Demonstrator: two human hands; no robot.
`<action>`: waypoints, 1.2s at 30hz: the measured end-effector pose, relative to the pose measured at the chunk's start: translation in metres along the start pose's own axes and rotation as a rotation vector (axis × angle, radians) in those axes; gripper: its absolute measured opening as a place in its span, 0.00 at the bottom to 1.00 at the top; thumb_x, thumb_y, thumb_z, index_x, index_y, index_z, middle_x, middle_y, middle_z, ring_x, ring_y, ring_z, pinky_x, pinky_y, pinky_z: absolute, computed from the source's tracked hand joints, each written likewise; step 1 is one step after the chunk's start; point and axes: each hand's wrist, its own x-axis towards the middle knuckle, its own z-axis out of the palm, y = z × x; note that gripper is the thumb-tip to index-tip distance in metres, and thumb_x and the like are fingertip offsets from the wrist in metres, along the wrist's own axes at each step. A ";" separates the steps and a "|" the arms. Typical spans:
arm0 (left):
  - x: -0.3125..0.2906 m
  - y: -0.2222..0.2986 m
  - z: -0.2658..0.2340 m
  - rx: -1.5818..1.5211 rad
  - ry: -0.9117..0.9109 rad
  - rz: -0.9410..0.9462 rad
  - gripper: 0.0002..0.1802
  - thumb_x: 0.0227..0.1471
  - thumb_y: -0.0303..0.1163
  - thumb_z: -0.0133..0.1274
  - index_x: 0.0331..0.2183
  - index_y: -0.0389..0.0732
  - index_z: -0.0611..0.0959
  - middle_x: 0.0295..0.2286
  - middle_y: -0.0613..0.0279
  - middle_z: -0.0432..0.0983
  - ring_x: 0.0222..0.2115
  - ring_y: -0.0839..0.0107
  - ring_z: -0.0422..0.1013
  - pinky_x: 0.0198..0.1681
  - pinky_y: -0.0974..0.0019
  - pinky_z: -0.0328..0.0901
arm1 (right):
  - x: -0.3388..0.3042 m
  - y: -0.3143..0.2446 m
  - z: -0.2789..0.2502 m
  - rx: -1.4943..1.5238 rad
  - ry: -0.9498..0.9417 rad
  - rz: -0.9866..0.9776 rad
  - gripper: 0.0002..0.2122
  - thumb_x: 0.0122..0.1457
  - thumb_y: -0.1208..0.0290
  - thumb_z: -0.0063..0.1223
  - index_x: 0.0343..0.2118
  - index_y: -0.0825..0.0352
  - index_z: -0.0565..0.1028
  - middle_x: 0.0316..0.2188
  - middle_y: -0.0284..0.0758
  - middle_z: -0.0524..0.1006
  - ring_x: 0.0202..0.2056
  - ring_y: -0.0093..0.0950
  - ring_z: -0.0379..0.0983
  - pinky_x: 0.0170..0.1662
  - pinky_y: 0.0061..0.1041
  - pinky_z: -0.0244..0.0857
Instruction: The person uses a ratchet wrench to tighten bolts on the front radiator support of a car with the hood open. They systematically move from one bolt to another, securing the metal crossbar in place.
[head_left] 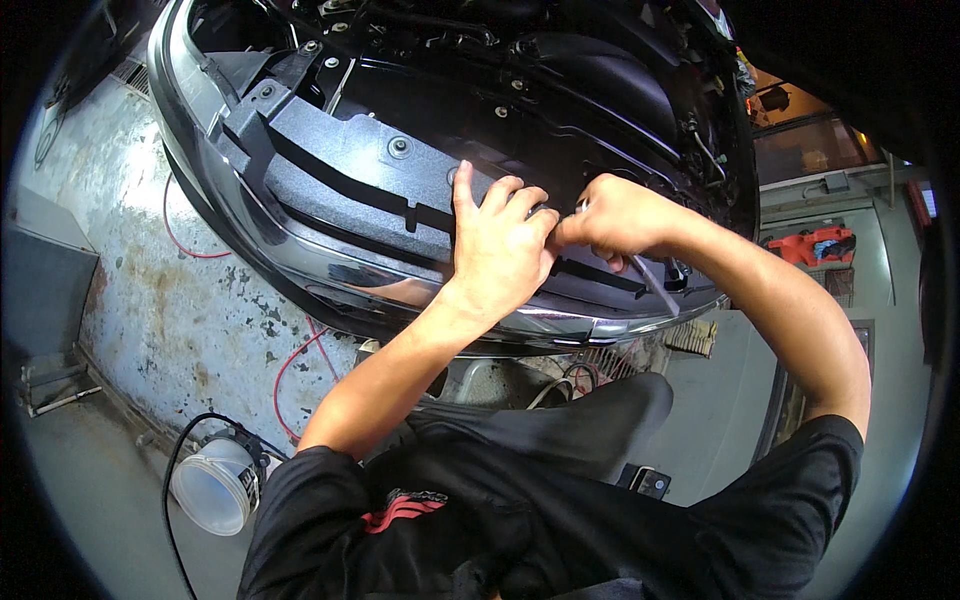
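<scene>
A dark textured plastic cover panel (340, 150) runs across the front of a car, behind the bumper's shiny edge, with a round fastener (399, 147) on its left part. My left hand (505, 240) rests on the panel with its fingers apart, its thumb side close against my right hand. My right hand (628, 218) is closed round a slim grey flat tool (657, 287), whose long end sticks out below the fist toward the bumper edge. What its other end touches is hidden by my hands.
The engine bay (450, 90) lies beyond the panel. A white bucket (215, 490) with a black hose beside it stands on the lower left floor. Red cable (283, 385) trails under the bumper. At right, a red tool case (815, 246) lies by the wall.
</scene>
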 end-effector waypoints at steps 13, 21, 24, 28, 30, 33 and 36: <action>0.001 0.001 0.005 -0.032 0.068 -0.003 0.10 0.40 0.35 0.65 0.30 0.46 0.87 0.41 0.68 0.80 0.49 0.61 0.71 0.66 0.31 0.39 | 0.006 0.014 0.007 -0.824 0.399 -0.451 0.07 0.48 0.70 0.59 0.29 0.67 0.79 0.23 0.39 0.79 0.28 0.38 0.78 0.42 0.33 0.74; -0.001 0.000 0.007 -0.020 0.089 -0.016 0.10 0.40 0.34 0.65 0.30 0.45 0.87 0.41 0.67 0.81 0.50 0.61 0.72 0.67 0.32 0.39 | 0.010 0.019 -0.002 -1.115 0.378 -0.786 0.03 0.50 0.71 0.58 0.27 0.63 0.76 0.22 0.35 0.78 0.30 0.33 0.78 0.42 0.35 0.66; -0.001 0.001 0.010 -0.026 0.119 -0.018 0.10 0.41 0.34 0.65 0.30 0.44 0.87 0.40 0.66 0.81 0.49 0.60 0.72 0.67 0.33 0.39 | 0.012 0.017 -0.009 -1.222 0.412 -1.034 0.04 0.54 0.73 0.56 0.27 0.63 0.72 0.24 0.33 0.76 0.34 0.33 0.75 0.45 0.32 0.64; 0.000 0.002 0.006 -0.023 0.080 -0.017 0.09 0.43 0.35 0.63 0.30 0.43 0.87 0.40 0.66 0.81 0.50 0.58 0.72 0.67 0.32 0.38 | 0.010 0.022 -0.012 -0.899 0.355 -0.943 0.04 0.53 0.73 0.56 0.28 0.64 0.72 0.27 0.35 0.76 0.36 0.36 0.73 0.45 0.33 0.66; 0.000 0.002 0.008 -0.025 0.098 -0.012 0.09 0.43 0.35 0.63 0.29 0.43 0.87 0.41 0.65 0.81 0.50 0.58 0.72 0.67 0.32 0.39 | 0.012 0.029 -0.018 -0.868 0.342 -1.034 0.04 0.53 0.73 0.56 0.29 0.64 0.73 0.29 0.37 0.76 0.37 0.37 0.73 0.45 0.34 0.66; -0.002 0.002 0.010 -0.022 0.102 -0.006 0.08 0.43 0.35 0.63 0.29 0.44 0.86 0.41 0.65 0.81 0.50 0.59 0.71 0.67 0.32 0.39 | 0.014 0.030 -0.022 -0.993 0.313 -1.010 0.03 0.53 0.73 0.56 0.30 0.63 0.75 0.33 0.38 0.76 0.40 0.36 0.72 0.47 0.34 0.65; -0.002 0.002 0.009 -0.033 0.094 -0.006 0.09 0.42 0.36 0.64 0.29 0.44 0.86 0.42 0.66 0.81 0.50 0.59 0.71 0.67 0.32 0.39 | 0.016 0.029 -0.023 -1.058 0.358 -1.183 0.05 0.55 0.70 0.59 0.28 0.65 0.76 0.28 0.39 0.77 0.36 0.38 0.76 0.42 0.35 0.69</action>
